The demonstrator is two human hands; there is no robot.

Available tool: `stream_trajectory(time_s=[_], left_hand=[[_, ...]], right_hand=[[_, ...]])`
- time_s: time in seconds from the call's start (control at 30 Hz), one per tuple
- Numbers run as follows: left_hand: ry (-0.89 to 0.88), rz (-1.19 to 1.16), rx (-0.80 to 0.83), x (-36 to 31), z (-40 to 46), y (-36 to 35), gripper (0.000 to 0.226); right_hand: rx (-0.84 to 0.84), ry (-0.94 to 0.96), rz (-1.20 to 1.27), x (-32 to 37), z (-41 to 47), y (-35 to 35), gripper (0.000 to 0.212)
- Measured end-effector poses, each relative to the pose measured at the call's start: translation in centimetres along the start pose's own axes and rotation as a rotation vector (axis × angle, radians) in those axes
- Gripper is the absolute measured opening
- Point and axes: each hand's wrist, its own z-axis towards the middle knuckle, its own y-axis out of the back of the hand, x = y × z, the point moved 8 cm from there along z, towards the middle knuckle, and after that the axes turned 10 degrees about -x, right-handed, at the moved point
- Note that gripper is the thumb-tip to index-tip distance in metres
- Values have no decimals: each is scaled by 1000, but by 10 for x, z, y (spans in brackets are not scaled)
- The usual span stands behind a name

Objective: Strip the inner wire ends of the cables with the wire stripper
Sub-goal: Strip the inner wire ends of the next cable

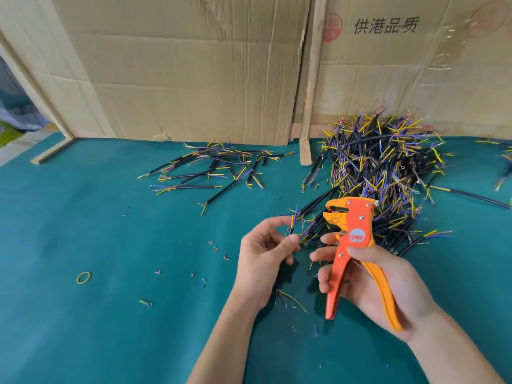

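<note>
Two heaps of cable on green tabletop (83, 217), plus one piece in hand. Logged left to right.

Far left, 8 o'clock of frame: yellow rubber band (83, 277) lying flat, well apart from all else. Near it, scattered insulation scraps (213, 248) and a stray ringed wire offcut (146, 303); taken as debris from stripping already done.

At 11 o'clock from hands: small heap (213, 170) of black cables, inner wires fanned out, some tips glinting bare. Judged to be finished pile; tips too small to confirm each.

Centre: left hand (263, 261) pinching single cable (292, 225) between thumb and fingers, coloured inner wires pointing up toward 12 o'clock, black sheath running down behind palm. Ends near stripper head but apart from it, not yet inserted.

Right of that: right hand (374, 284) wrapped round handles of orange wire stripper (352, 245), head up at 12 o'clock, handles spread, jaws standing apart and facing 9 o'clock toward held cable.

Behind, at 1 o'clock: large heap (382, 173), far bigger than left one. Judged unprocessed stock, though some ends carry ring terminals. Few more cables at right edge (504, 167).

Progress estimate: early, small fraction done; bulk remaining. Cardboard backdrop (194, 79) behind.
</note>
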Motion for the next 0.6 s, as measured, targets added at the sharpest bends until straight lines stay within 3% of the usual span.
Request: stream_trajectory(time_s=[0.03,0.07,0.27,0.6], left_hand=[[-9,6,4,0,0,0,22],[-18,11,6,-1,0,0,23],[-39,21,-41,-3,0,1,23],[-113,224,-164,-4,-3,3,32]], right_hand=[[-60,-65,-120,-30,-22,25,80],[-58,-185,-71,-35,-9,50,80],[44,-180,-154,-40,-21,57,81],[24,-203,-270,-48,-23,56,51]])
